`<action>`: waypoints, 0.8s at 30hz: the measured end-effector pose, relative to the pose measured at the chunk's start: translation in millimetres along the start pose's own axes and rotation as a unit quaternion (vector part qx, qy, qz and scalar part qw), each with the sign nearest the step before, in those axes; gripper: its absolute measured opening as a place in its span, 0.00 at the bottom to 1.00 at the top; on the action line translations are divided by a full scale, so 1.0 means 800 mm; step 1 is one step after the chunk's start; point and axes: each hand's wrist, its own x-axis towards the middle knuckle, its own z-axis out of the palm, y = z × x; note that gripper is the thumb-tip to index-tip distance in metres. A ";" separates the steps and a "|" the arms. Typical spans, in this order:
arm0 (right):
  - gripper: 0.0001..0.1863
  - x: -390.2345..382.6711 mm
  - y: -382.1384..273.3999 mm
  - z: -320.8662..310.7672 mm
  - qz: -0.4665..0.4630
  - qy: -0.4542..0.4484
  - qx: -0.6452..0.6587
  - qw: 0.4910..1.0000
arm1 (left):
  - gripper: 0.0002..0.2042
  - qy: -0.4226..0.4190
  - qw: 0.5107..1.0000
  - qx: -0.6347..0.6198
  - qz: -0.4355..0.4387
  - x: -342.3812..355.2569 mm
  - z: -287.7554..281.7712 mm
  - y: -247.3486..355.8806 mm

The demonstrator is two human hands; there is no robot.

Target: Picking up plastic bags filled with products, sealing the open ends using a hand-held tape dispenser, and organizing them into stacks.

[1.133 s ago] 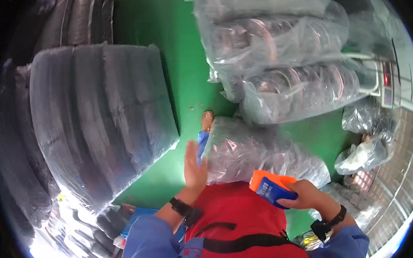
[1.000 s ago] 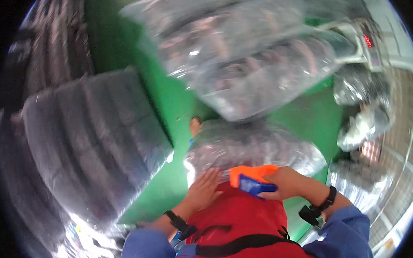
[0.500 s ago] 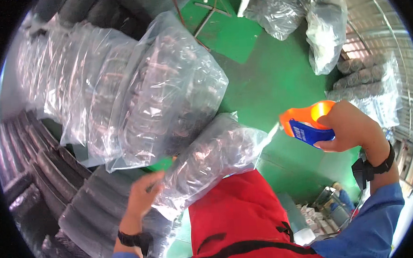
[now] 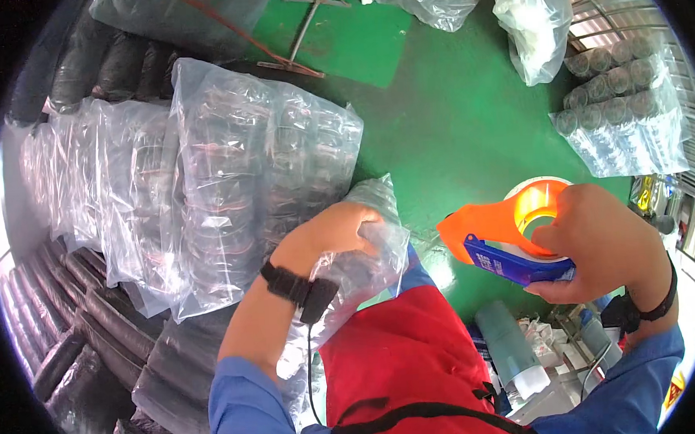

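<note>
In my right hand [image 4: 600,239] is a tape dispenser [image 4: 493,229] with an orange body and a blue handle side. A roll of tape sits in its round holder, and my fingers wrap round the roll side. My left hand [image 4: 333,233] lies on a clear plastic bag [image 4: 377,255] in front of my red apron, its fingers bent into the film near the bag's far end. The dispenser is apart from the bag, off to its right. What fills this bag is hard to make out through the glare and my forearm.
To the left stands a row of large clear bags [image 4: 227,176] packed with stacked rounded items. Dark wrapped rolls [image 4: 101,316] lie at the lower left. Stacked wrapped cylinders [image 4: 616,101] stand far right on the green floor [image 4: 437,126]. A metal stand [image 4: 302,35] is at the back.
My left hand has moved right and up from the bag's near end onto its far part. The dispenser has tilted and come slightly nearer; the tape strip stretched from the bag no longer shows.
</note>
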 end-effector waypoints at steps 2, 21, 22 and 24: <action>0.19 0.003 0.004 0.000 -0.009 0.012 -0.002 1.000 | 0.27 -0.047 0.999 0.021 0.000 0.012 -0.007 0.002; 0.20 0.022 0.015 0.002 -0.018 0.050 0.011 0.999 | 0.22 -0.042 0.980 0.195 0.009 0.032 0.035 0.064; 0.20 0.021 0.016 0.003 -0.019 0.055 0.012 0.998 | 0.23 -0.059 0.983 0.172 -0.003 0.031 0.031 0.065; 0.20 0.020 0.018 0.004 -0.020 0.055 0.007 0.998 | 0.21 -0.065 0.991 0.110 0.038 0.031 0.019 0.058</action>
